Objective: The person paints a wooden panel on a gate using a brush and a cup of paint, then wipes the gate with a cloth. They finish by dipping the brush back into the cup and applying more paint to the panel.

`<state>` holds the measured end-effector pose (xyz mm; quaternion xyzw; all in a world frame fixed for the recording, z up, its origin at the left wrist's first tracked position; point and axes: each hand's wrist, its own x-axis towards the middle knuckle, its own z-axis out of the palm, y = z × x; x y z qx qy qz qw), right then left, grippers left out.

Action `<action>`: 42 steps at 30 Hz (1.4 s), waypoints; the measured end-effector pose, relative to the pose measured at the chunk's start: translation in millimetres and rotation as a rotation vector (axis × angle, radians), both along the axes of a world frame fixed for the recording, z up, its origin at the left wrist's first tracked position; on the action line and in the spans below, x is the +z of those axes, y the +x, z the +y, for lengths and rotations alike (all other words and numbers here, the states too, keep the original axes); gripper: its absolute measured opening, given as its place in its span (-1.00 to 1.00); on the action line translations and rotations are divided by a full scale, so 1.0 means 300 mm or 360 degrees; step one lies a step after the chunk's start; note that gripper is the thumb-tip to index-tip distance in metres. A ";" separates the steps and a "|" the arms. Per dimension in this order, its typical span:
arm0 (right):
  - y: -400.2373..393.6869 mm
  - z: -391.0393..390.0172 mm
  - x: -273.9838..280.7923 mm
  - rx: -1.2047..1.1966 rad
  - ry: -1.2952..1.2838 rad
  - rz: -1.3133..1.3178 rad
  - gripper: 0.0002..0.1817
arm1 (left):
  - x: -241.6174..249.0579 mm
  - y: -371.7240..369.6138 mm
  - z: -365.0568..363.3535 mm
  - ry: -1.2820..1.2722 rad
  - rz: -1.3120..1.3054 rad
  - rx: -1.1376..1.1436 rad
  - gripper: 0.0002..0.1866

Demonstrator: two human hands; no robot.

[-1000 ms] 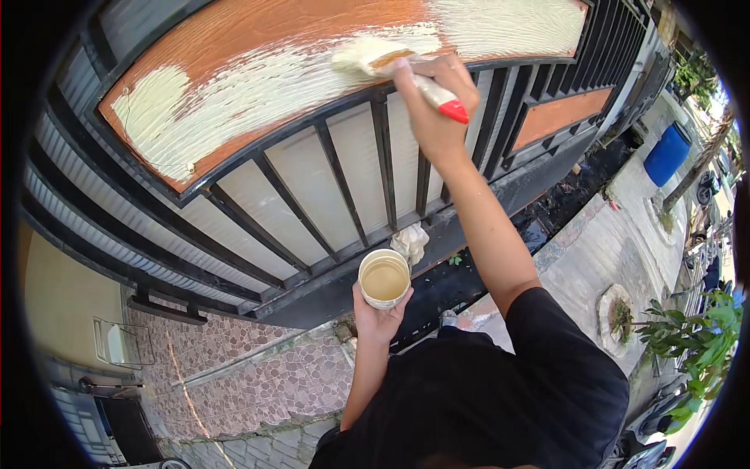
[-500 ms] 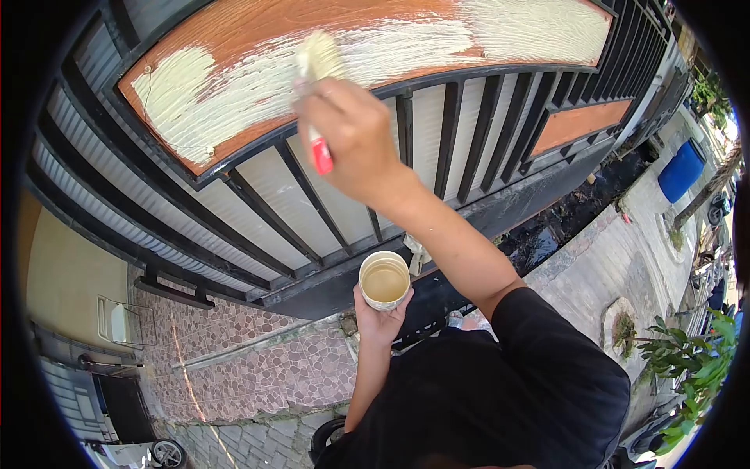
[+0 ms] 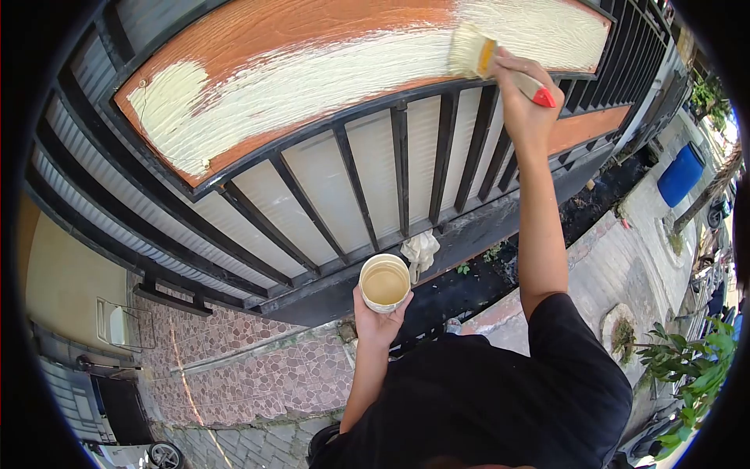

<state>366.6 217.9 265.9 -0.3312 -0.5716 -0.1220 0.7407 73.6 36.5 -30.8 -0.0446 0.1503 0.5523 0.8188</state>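
Note:
My right hand (image 3: 522,100) is raised and grips a paintbrush (image 3: 478,55) with a red-tipped handle; its bristles press on the orange wooden panel (image 3: 258,35) at the top of a black metal gate (image 3: 398,176). Cream paint covers much of the panel's lower band and right end, while orange wood still shows along the top left. My left hand (image 3: 376,319) holds a small round paint cup (image 3: 384,281) from below, upright, with cream paint inside, at chest height near the gate's bottom rail.
A white rag (image 3: 420,250) hangs on the gate's lower rail right of the cup. A second orange panel (image 3: 590,125) lies further right. A blue barrel (image 3: 681,173), a paved walkway and green plants (image 3: 691,367) are on the right. Patterned tiles (image 3: 258,367) lie behind the gate.
My right hand swept the brush from the panel's left-middle across to its right part, spreading more cream paint along the lower band. The cup in my left hand stayed put.

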 end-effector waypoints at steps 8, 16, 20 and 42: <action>-0.087 -0.011 0.027 -0.0473 0.0137 -0.0226 -0.86 | 0.006 -0.003 0.003 0.0107 0.0035 -0.0108 -0.40; -0.679 -0.156 0.007 0.0329 0.0186 -0.0469 -0.83 | -0.019 -0.086 -0.055 0.0059 -0.0082 0.0026 -0.25; -0.587 -0.155 0.016 0.0760 0.0088 -0.0231 -0.80 | -0.010 -0.092 -0.058 0.0082 -0.0079 0.0062 -0.26; -0.247 -0.017 -0.059 -0.0168 0.0150 -0.0011 -0.82 | -0.039 0.049 -0.012 0.0103 -0.0189 -0.0065 -0.25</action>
